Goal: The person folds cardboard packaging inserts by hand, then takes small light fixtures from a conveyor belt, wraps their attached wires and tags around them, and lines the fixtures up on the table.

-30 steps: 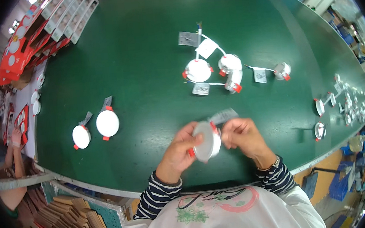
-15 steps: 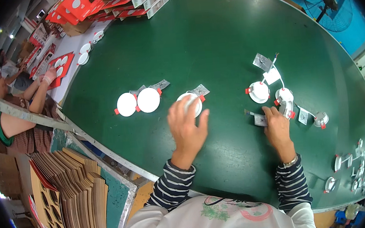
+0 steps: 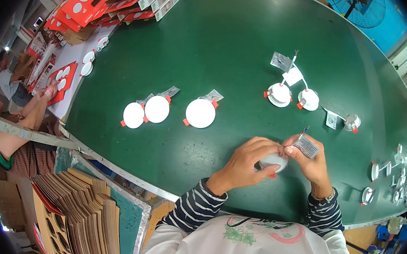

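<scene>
Just inside the near edge of the green table [image 3: 216, 48], the left hand [image 3: 243, 164] cupped a round white lamp [image 3: 273, 161] and the right hand [image 3: 309, 163] pinched its tagged side. Beyond them, a broad open stretch separated three white discs [image 3: 201, 113] leftward from three lamps [image 3: 308, 100] rightward. Half a second earlier, the held lamp lay in that right group and the left hand covered the rightmost disc.

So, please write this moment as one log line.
left hand: holds lamp | right hand: touches lamp's tag | green table: more lamps
</scene>
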{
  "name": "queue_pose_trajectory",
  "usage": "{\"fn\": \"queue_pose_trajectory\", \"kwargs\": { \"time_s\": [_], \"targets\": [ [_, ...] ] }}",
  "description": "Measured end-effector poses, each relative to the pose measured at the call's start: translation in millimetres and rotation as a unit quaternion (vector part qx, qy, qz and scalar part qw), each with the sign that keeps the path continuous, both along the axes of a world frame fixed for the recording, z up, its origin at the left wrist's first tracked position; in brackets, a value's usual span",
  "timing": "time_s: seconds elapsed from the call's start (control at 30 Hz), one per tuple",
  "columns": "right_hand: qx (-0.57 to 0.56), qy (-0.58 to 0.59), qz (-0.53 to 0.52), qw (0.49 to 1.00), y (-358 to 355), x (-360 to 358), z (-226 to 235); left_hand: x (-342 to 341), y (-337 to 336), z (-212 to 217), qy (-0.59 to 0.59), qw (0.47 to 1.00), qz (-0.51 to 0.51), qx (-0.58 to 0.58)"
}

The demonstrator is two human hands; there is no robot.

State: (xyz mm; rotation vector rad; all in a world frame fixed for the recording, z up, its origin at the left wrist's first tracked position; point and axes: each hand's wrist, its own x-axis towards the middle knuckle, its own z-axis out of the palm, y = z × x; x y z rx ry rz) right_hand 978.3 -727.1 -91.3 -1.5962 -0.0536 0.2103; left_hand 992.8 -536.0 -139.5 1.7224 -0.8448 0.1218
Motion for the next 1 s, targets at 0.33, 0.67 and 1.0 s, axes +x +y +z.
{"fn": "queue_pose_trajectory", "kwargs": {
  "time_s": [0.33,0.67,1.0],
  "targets": [
    [0.037,0.037,-0.013,0.999,-6.0,0.7,-5.9,-4.5,-12.2,0.5,-0.053,0.993,0.051,0.091],
    [0.008,-0.087,-0.070,0.994,-31.1,12.1,11.1,-16.8,-25.4,-13.1,-0.029,0.990,0.052,0.126],
    [-0.438,-0.317,-0.003,0.841,-53.3,12.6,36.6,-18.8,-27.1,-3.7,0.020,0.984,0.118,0.132]
  ]
}}
